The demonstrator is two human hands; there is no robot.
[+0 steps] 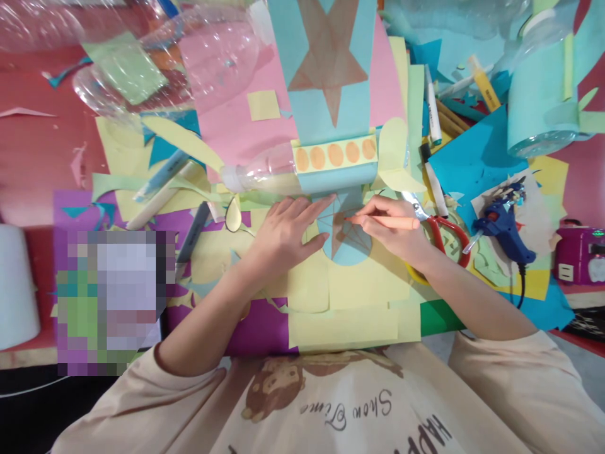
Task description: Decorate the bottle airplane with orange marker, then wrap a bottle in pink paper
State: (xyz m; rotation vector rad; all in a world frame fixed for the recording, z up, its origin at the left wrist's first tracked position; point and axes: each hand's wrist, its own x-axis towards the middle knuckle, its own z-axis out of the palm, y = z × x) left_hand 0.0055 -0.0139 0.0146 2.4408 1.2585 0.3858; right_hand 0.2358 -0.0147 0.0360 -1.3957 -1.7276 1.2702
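My right hand (390, 227) grips an orange marker (397, 222), its tip touching a light blue paper piece (352, 252) with a rounded lower edge. A star drawn in brown lines covers that piece, partly coloured in on its left side. My left hand (290, 236) lies flat with fingers spread, its index fingertip on the blue paper's left edge. Just beyond both hands, a clear plastic bottle (278, 169) lies on its side, wrapped in blue paper with a strip of orange dots (335, 153). Behind it, a blue sheet (302, 116) bears a large brown star (333, 57).
Red-handled scissors (437, 233) lie right of my right hand, partly beneath it. Further right are a blue glue gun (508, 230) and a blue-wrapped bottle (543, 94). Markers (432, 104), paper scraps and a spoon-shaped cutout (233, 214) surround the work.
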